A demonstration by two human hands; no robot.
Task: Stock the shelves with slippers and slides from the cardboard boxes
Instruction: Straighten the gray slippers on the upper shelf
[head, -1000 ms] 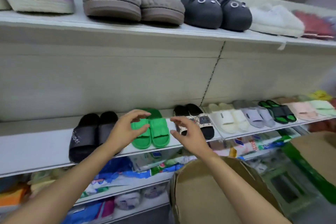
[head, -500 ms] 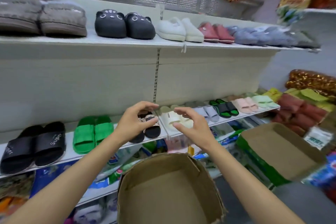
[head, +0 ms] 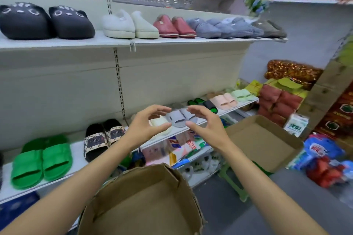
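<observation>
My left hand (head: 146,126) and my right hand (head: 205,127) hover side by side in front of the lower shelf (head: 80,155), fingers loosely curved, holding nothing. Behind them on that shelf lie cream slides (head: 159,122) and grey slides (head: 180,117). Left of those sit patterned black slides (head: 103,138) and green slides (head: 42,163); to the right come black-green slides (head: 207,104), pink slides (head: 223,101) and mint slides (head: 242,94). A cardboard box (head: 141,202) stands open below my arms, its inside bare. A second open cardboard box (head: 265,142) sits to the right.
The upper shelf (head: 124,41) carries black cat slippers (head: 45,22), white, red, blue-grey and grey pairs. Packaged goods fill the lowest shelves (head: 183,147). Red packs (head: 277,101), a carton (head: 295,125) and bagged goods (head: 324,160) crowd the right. A green stool (head: 235,179) stands under the right box.
My view and both hands have shifted right along the lower shelf, from the green slides past the patterned pair to the cream and grey slides. Neither hand has taken hold of anything.
</observation>
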